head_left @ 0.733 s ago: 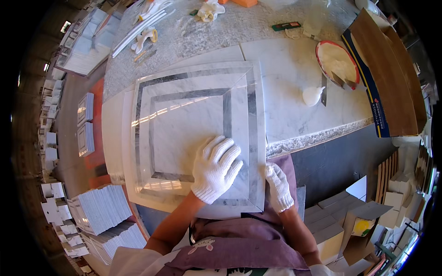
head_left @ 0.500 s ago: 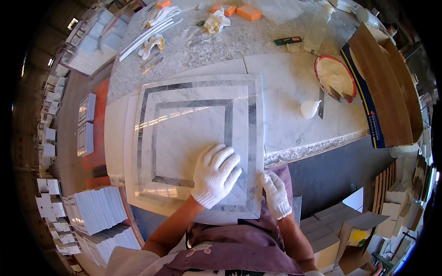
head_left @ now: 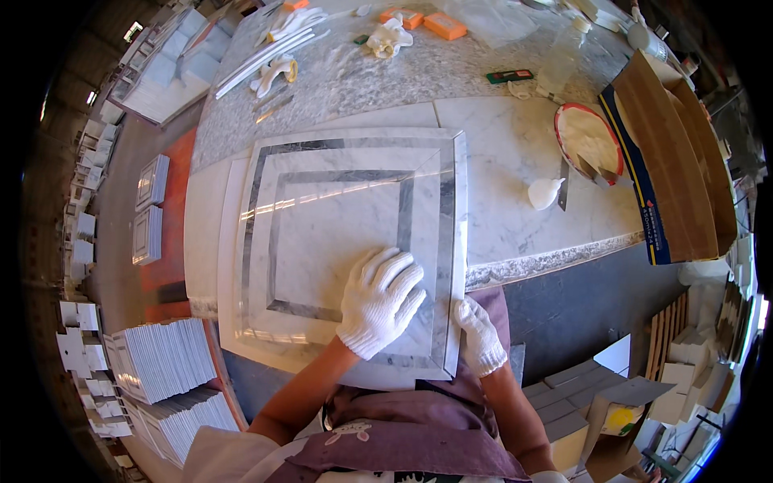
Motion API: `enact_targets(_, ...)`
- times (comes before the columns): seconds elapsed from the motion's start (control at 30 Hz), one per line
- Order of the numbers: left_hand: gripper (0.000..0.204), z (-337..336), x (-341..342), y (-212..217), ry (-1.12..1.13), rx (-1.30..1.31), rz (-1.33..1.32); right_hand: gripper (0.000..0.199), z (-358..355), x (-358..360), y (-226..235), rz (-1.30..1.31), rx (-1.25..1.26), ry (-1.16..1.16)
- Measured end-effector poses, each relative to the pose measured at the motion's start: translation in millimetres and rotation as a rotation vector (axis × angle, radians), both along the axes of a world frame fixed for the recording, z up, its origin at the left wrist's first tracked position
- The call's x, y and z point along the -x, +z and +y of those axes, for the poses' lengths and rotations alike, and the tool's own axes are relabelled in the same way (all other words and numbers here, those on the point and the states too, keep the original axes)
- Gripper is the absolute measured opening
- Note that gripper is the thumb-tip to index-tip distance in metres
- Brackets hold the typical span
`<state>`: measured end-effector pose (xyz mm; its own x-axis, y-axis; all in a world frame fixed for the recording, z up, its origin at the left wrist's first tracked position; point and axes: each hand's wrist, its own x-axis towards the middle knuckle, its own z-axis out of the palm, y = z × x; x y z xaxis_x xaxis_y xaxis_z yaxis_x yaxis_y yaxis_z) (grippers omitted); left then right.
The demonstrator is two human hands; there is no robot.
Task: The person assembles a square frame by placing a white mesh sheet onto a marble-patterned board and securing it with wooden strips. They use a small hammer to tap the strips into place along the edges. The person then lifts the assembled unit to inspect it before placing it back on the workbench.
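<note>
A polished square marble tile (head_left: 330, 233), white with two grey inlaid frames, lies in front of me and overhangs the table's near edge. My left hand (head_left: 382, 299), in a white knitted glove, rests flat on its lower right part with the fingers stretched out. At the tile's right edge, near its close corner, my right hand (head_left: 481, 336) is closed in a matching glove, its fingers curled against the rim. That edge shows its side face and looks slightly raised. Under the tile, another pale slab (head_left: 227, 249) peeks out on the left.
On the right are a red-rimmed bowl of pale paste (head_left: 586, 133), a white squeeze bulb (head_left: 544, 193), a metal blade (head_left: 564, 187) and an open cardboard box (head_left: 680, 161). Farther back lie orange blocks (head_left: 445, 26), gloves (head_left: 390, 38) and a clear bottle (head_left: 566, 56). Tile stacks (head_left: 165, 358) stand lower left.
The tile's right edge has tipped up a little, showing more of its side. My right hand has shifted slightly up with it; my left hand stays flat on the surface.
</note>
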<state>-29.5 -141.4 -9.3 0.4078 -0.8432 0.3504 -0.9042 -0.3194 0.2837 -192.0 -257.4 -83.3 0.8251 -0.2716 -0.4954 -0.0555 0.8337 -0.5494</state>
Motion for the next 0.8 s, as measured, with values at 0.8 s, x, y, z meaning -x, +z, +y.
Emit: enact_targets(0.8,0.025,56.2,-21.7,12.0,0.227,-0.004,-0.023,0.048,25.1,25.9,24.5,0.035,0.136,0.222)
